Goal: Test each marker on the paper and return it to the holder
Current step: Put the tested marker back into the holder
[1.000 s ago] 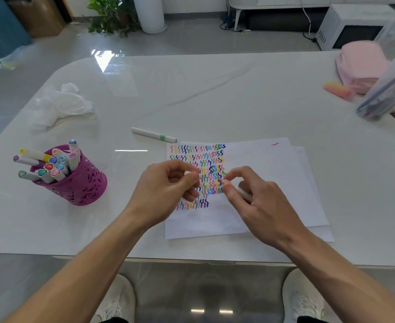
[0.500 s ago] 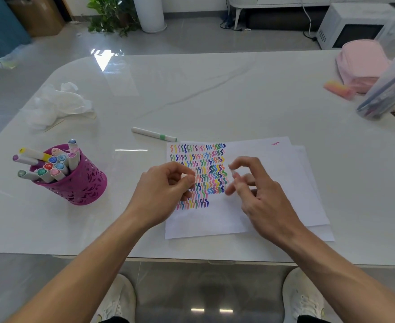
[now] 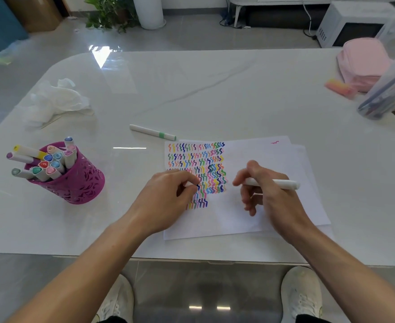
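Step in hand: testing one marker; judged to be the moment between uncapping and drawing.
Right hand (image 3: 273,201): pinches a white marker (image 3: 282,184) between thumb and first fingers. The barrel lies nearly level above the paper and its back end points right. The other fingers are loosely curled under it.
Marker tip: hidden behind the fingertips, so I cannot tell its colour or whether it touches the sheet.
Left hand (image 3: 166,199): fingers curled, resting on the left part of the paper. A small white piece shows between thumb and forefinger, which I take to be the cap (image 3: 188,184).
Paper (image 3: 261,155): lies on the surface (image 3: 192,89) in front of the person, with a second sheet under it. Rows of coloured squiggles (image 3: 199,164) fill its left part; the right part is mostly bare.
Holder (image 3: 82,183): purple cup to the left, well apart from the paper, packed with capped markers.
Loose marker (image 3: 153,132): capped, with a green band, lying just beyond the paper's far left corner. Whether it has been tested is not known.
Progress: judged well along, given the many marks, though the count left to do is unclear.
Next move calls for: tilting the tip down onto a bare spot beside the last squiggles and drawing a short mark. Then cap it squarely and carry it left to the holder.
Caution: the holder is crowded, so the marker must be eased into a gap.
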